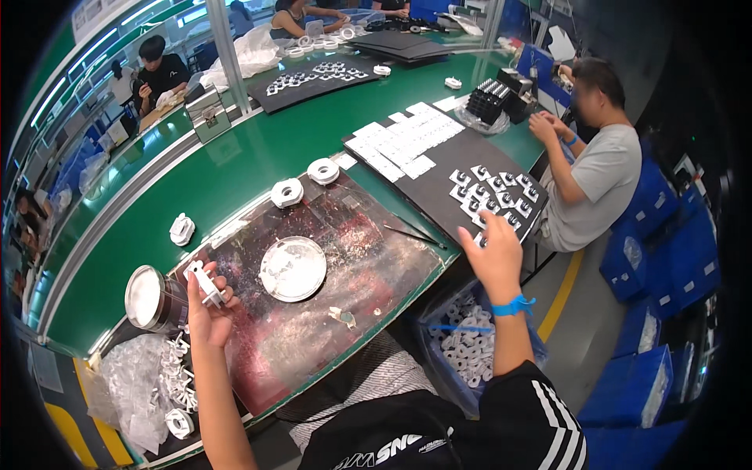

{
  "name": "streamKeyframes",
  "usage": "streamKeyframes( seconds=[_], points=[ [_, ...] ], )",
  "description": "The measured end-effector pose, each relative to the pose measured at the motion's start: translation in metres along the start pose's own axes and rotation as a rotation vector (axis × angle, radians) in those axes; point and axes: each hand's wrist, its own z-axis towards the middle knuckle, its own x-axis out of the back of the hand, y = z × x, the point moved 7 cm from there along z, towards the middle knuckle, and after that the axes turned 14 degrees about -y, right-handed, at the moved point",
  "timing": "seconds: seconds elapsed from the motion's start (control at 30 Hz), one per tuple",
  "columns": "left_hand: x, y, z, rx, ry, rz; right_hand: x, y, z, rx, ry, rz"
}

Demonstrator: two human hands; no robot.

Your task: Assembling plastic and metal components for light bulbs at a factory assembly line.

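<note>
My left hand [205,309] is raised over the dark red work mat [360,274] and grips a small white plastic part [205,283]. My right hand [495,254], with a blue band on the wrist, reaches out to the right, fingers spread over the near edge of a black tray [439,192] that carries several white plastic pieces [492,194]. Whether its fingertips touch a piece is hidden by the hand. A round silver dish [293,269] lies on the mat between my hands.
A round metal tin [147,298] stands at the left by a clear bag with white parts [168,384]. White rings [287,192] lie on the green bench. A blue bin of white parts [466,348] sits below. A person in a grey shirt [599,176] works at the right; others sit beyond.
</note>
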Motion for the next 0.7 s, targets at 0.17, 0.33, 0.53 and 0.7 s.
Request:
streamKeyframes(
  seconds=[0.17,0.33,0.53,0.7],
  points=[
    [0.005,0.007,-0.001,-0.024,-0.161,-0.071,-0.007,0.037,-0.011,0.023,-0.111,-0.116],
    [0.015,0.007,-0.007,-0.085,-0.202,-0.127,-0.015,0.034,-0.006,-0.037,-0.164,0.011],
    [0.002,0.000,-0.014,-0.069,-0.184,-0.224,-0.057,-0.062,0.019,0.045,-0.395,0.636],
    [-0.005,-0.007,-0.015,0.008,-0.322,-0.153,-0.089,-0.229,0.013,0.525,-0.582,0.782]
  ],
)
